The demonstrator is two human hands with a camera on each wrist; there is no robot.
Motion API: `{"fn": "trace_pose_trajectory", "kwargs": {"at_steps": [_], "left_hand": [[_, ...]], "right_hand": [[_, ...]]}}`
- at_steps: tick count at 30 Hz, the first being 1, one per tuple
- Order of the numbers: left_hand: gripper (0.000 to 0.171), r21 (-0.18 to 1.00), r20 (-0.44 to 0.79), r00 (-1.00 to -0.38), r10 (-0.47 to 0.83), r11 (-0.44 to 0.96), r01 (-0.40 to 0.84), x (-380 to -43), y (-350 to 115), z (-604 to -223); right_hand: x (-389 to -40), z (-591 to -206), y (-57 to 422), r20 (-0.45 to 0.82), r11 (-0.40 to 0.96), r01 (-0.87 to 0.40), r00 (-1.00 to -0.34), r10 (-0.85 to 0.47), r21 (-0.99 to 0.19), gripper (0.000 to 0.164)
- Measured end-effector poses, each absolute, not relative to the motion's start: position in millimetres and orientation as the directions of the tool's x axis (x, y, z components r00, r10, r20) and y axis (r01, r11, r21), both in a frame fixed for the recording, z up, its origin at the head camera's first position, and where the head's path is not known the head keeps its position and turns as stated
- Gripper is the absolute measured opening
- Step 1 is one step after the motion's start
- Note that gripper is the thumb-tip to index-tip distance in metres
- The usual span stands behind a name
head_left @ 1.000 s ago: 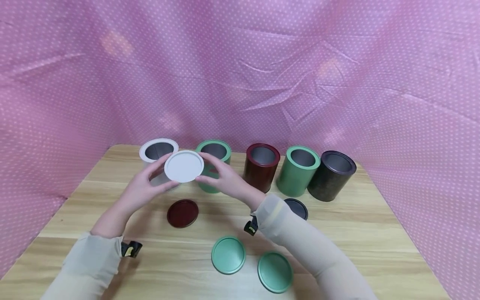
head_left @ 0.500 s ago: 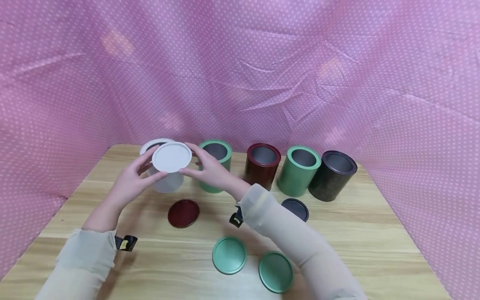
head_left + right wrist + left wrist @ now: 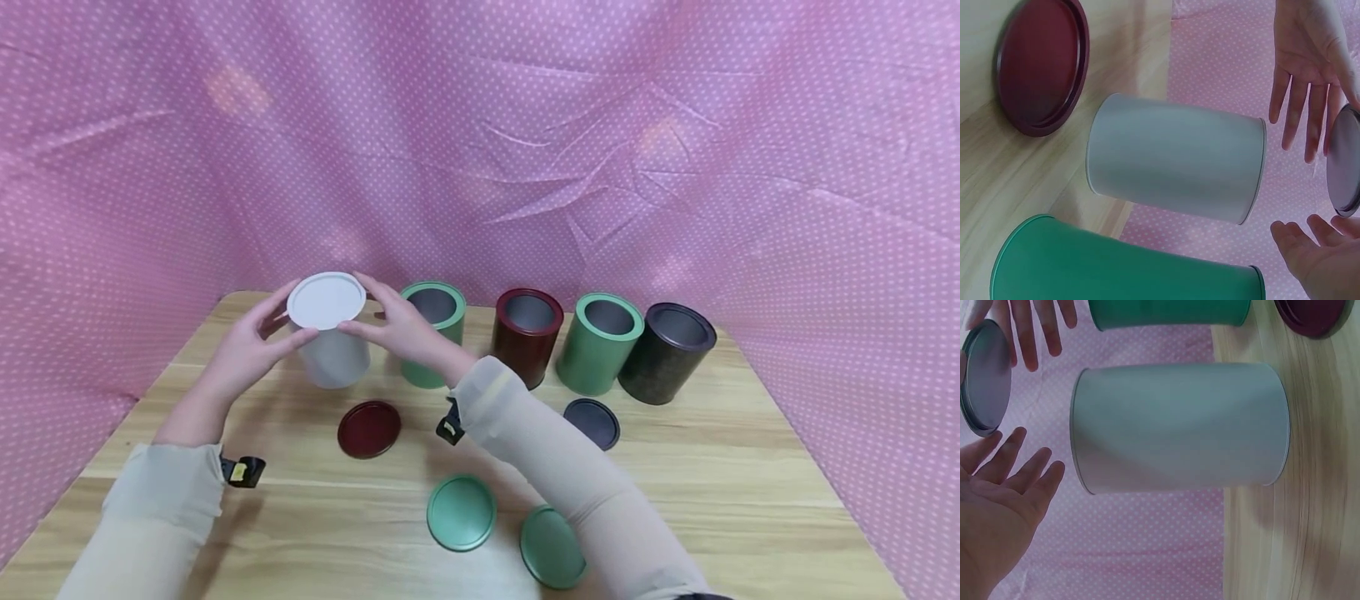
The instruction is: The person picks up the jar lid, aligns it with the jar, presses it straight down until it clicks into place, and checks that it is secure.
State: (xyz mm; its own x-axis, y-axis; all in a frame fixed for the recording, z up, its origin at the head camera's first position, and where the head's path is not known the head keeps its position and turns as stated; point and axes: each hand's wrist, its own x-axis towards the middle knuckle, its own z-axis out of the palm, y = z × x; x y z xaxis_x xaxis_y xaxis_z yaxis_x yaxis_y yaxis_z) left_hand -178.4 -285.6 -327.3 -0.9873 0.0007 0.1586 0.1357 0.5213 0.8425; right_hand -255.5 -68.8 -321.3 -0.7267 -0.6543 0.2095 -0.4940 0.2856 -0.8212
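We hold one white round lid, perhaps of metal (image 3: 326,301), between both hands, level or nearly so. The left hand (image 3: 243,350) pinches its left edge between thumb and fingertips, and the right hand (image 3: 408,333) pinches the right edge in the same way. The lid is above the white cylindrical can (image 3: 335,358), which stands upright on the light wooden table (image 3: 750,483); in both wrist views a gap separates them. To do this well, we should, in our judgement, check the centring first, keep both sides equally high, and keep our fingertips out from under the edge, where the rim could catch them.
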Motion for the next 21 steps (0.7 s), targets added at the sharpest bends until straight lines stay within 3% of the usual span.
{"fn": "trace_pose_trajectory", "kwargs": {"at_steps": [13, 21], "left_hand": [[0.076, 0.869, 0.145, -0.989, 0.023, 0.475, 0.139, -196, -298, -328], [0.075, 0.871, 0.124, -0.992, 0.036, 0.474, 0.126, -205, -314, -332]], "right_hand": [[-270, -328, -86, 0.168, 0.243, -0.383, -0.776, -0.608, -0.891, 0.076], [-278, -337, -100, 0.138, 0.288, -0.375, -0.787, -0.601, -0.881, 0.075]]}}
